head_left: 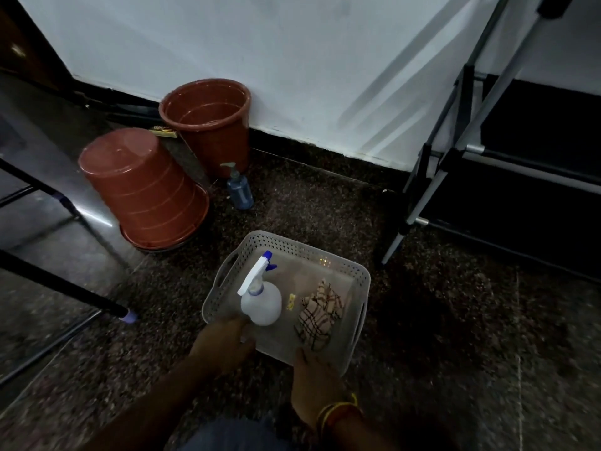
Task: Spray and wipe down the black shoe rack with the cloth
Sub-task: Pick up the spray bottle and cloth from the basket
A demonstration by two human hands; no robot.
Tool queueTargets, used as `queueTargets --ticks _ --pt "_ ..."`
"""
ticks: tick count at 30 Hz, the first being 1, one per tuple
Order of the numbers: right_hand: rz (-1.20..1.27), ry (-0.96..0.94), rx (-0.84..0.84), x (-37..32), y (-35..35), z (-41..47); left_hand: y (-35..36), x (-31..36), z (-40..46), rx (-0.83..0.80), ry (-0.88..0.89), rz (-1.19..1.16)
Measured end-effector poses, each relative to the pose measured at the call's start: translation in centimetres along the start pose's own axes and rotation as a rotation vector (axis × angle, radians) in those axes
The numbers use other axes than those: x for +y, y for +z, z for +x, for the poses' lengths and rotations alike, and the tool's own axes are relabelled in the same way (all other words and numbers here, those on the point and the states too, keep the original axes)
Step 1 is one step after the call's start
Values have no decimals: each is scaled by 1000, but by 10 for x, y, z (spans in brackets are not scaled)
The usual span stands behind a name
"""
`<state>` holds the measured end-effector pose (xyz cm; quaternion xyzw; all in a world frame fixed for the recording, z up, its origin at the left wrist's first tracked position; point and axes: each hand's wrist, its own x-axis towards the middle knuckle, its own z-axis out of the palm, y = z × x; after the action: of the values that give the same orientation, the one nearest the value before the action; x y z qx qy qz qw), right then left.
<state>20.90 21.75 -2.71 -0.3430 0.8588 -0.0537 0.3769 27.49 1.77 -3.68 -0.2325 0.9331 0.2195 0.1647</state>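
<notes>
While the black shoe rack [533, 151] waits off to our right against the wall, we have both hands on the near rim of the white basket [357, 288]: left hand [224, 345] gripping its corner, right hand [317, 382] curled over the edge. Inside, the spray bottle [260, 296] stands upright, looking light and smooth, best taken at the neck; beside it lies the soft checked cloth [320, 312], easy to bunch.

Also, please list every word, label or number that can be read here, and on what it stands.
None can be read.
Yellow sticker inside the basket: print too small.
Yellow packet between the buckets: print blurred.
Pump bottle: no legible label.
Spray bottle: no label visible.
</notes>
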Motion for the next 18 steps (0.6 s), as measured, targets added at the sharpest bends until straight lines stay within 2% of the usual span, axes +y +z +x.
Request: queueTargets --ticks 2,4,6,9,13,18 --pt "-11 -6 225 2 -6 14 0 -1 7 106 -137 -156" --pt "-19 1 322 4 -14 28 2 -2 18 223 -214 -268" --pt "38 12 303 6 -24 40 0 -2 29 291 -206 -394" --pt "20 20 328 15 -38 61 -9 2 38 338 -44 -626" --pt "5 32 261 21 -46 85 -9 11 48 331 22 -854" --pt "-17 76 186 31 -32 108 -6 15 58 353 84 -926"
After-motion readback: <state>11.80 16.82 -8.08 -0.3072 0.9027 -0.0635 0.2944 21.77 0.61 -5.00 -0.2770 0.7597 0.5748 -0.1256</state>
